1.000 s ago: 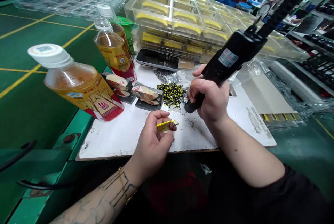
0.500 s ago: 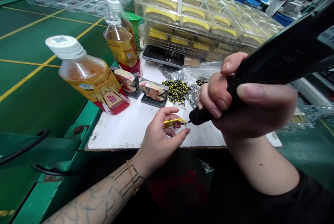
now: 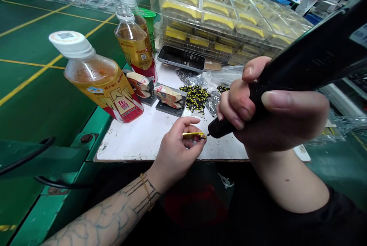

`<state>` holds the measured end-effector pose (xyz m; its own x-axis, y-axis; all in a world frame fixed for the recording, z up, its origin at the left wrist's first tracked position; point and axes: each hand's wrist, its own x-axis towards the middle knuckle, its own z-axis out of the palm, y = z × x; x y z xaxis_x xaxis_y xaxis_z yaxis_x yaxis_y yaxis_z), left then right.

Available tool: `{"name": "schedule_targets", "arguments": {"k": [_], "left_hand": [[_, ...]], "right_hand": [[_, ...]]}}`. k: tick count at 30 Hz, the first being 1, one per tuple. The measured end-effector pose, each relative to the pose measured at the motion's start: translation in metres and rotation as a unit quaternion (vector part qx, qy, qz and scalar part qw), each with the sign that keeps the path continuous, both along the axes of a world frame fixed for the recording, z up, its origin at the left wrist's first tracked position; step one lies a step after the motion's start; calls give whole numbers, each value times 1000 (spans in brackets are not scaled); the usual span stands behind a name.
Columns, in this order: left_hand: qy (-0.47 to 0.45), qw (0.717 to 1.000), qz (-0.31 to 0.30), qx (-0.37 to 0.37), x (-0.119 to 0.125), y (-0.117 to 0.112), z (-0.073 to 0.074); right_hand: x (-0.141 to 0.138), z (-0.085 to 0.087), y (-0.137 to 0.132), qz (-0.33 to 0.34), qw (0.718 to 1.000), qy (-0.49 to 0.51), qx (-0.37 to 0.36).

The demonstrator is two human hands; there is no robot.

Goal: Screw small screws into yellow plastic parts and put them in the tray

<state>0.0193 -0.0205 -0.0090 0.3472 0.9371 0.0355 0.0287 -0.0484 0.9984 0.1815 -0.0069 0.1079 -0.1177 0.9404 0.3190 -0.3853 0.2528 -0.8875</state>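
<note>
The work surface is a white rectangular board [image 3: 160, 143] laid on a green workbench with yellow lines [image 3: 37, 81], in a workshop with shelving at the far right.

The left hand [image 3: 174, 150] holds a narrow yellow part [image 3: 194, 135] above the board, thumb and forefinger closed on it and the remaining fingers curled. Its long axis runs nearly level across the view, and its right end points toward the right hand [image 3: 275, 116]. That hand grips a black electric screwdriver [image 3: 298, 62], fingers wrapped around the body and thumb laid along it. The long axis of the screwdriver slopes from upper right to lower left, with its metal tip [image 3: 208, 135] at the right end of the yellow part.

Count of items on or beside the board:
- Two amber plastic drink bottles: one lying tilted [image 3: 97, 81], one upright [image 3: 134, 43].
- One green cup [image 3: 149, 24].
- One black smartphone [image 3: 181, 58].
- Two dark plates [image 3: 171, 108] bearing wrapped packets.
- One heap of small black-and-yellow pieces [image 3: 196, 99].

Behind these stand stacked clear plastic trays holding yellow parts [image 3: 206, 20]; their number cannot be told.
</note>
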Motion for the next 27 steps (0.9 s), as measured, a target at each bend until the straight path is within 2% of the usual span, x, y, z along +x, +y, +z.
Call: {"name": "schedule_targets", "arguments": {"k": [9,17,23,27], "left_hand": [[7,1000,6,4,0,-1,1],[-13,999,8,-28,1,0,3],[-74,994,28,-70,0,2,5],[-65,995,4,-75,0,2,8]], "right_hand": [[-5,-2,-1,-23,1000,7,-18],[-10,-10,-3,-51,998,-25,25],[-7,5,-11,-111,992,-50,9],[0,15,-16,-160,982,-100,22]]}}
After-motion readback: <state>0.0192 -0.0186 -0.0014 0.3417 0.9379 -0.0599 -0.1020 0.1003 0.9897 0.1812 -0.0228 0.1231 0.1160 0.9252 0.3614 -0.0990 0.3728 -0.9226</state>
